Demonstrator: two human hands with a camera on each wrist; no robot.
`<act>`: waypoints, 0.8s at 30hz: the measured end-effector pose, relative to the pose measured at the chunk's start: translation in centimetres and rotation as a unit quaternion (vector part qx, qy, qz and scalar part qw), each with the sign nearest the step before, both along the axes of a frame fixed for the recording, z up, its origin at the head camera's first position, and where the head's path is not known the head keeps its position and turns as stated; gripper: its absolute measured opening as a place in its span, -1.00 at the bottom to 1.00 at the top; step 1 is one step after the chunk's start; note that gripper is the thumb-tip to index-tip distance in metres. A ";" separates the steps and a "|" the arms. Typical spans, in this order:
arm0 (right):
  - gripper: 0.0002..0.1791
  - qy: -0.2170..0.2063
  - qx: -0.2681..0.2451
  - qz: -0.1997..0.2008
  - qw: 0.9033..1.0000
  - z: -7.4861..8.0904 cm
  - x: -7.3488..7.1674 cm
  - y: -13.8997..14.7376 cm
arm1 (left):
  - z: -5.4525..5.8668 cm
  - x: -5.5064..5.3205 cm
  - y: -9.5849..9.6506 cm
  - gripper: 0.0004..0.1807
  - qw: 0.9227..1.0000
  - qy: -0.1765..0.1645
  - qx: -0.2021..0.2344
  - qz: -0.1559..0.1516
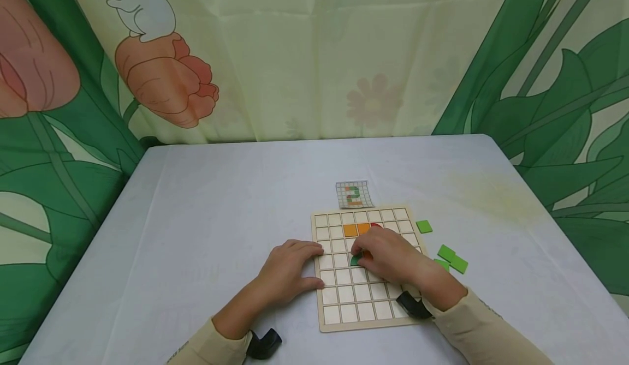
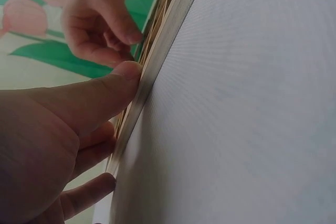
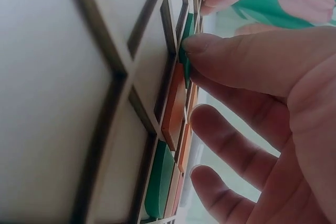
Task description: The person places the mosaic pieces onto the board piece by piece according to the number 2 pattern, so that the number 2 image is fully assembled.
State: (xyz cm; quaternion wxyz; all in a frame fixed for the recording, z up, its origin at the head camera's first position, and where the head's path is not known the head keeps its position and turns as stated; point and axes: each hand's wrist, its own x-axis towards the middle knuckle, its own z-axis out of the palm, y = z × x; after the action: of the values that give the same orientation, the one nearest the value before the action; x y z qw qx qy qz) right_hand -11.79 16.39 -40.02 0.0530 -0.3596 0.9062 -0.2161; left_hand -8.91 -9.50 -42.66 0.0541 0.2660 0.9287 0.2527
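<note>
A wooden grid board (image 1: 363,326) lies on the white table. My right hand (image 1: 393,256) is over its middle, pinching a dark green tile (image 1: 355,259) between thumb and index finger at one of the squares. In the right wrist view this green tile (image 3: 188,27) stands just beyond an orange tile (image 3: 174,108), and another green piece (image 3: 159,182) with a curved edge sits closer. Two orange tiles (image 1: 356,230) and a partly hidden red piece (image 1: 375,225) fill squares of an upper row. My left hand (image 1: 290,272) rests with extended fingers and thumb against the board's left edge.
A small pattern card (image 1: 361,201) with a coloured figure on a grid lies just behind the board. Right of the board are several light green tiles (image 1: 459,264), one (image 1: 423,226) apart from the others. A printed curtain (image 1: 295,54) hangs behind the table.
</note>
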 end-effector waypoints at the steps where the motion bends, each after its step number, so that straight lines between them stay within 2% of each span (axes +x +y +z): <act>1: -0.87 0.000 -0.001 0.001 1.000 0.0 0.0 0.0 | 0.0 0.0 0.0 -0.37 1.000 0.000 0.000 0.000; 10: -0.85 -0.021 0.003 -0.009 1.000 -0.1 0.1 0.3 | 0.0 0.0 0.0 -0.37 1.000 0.000 -0.003 0.000; 16: -0.65 -0.056 -0.007 -0.037 0.998 0.1 0.3 1.0 | 0.1 0.0 0.0 -0.37 1.000 0.003 -0.003 -0.001; 24: -0.54 -0.069 -0.035 -0.066 0.995 0.6 0.1 2.2 | 0.0 0.0 0.0 -0.36 1.000 0.000 -0.006 0.000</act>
State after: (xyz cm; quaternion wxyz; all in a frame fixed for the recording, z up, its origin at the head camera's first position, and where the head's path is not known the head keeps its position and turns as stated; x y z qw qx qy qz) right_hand -11.65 18.60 -39.41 0.0884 -0.2848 0.9141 -0.2749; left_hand -8.94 -9.48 -42.65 0.0557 0.2659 0.9301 0.2471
